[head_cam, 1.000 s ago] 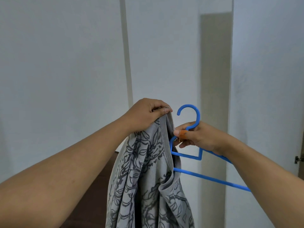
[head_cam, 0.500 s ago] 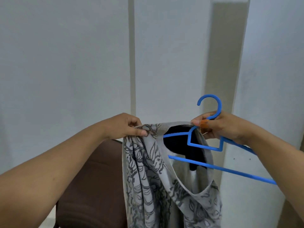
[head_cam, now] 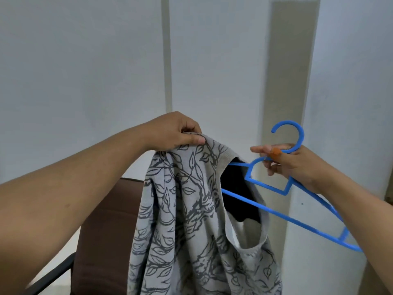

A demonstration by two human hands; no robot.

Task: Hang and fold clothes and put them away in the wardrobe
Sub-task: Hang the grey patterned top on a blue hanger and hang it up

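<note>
Two hands are working in front of a white wall [head_cam: 85,71]. The left hand [head_cam: 174,133] is pinching the top edge of a grey shirt [head_cam: 187,220] with a dark leaf print, its fingers [head_cam: 196,139] curled over the cloth, so the shirt is hanging down from this hand in the middle of the view. The right hand [head_cam: 291,162] is holding a blue plastic hanger [head_cam: 270,184] just under its hook; the thumb and the lower fingers are gripping the neck of the hanger, while the index finger is pointing straight toward the left. One arm of the hanger is going inside the neck opening of the shirt, where dark lining is showing, and the other arm is sticking out to the right, below the right forearm. The hook is pointing up and is touching nothing. Behind the shirt, a dark brown chair [head_cam: 106,220] is standing near the wall, partly hidden by the left forearm and the cloth.
</note>
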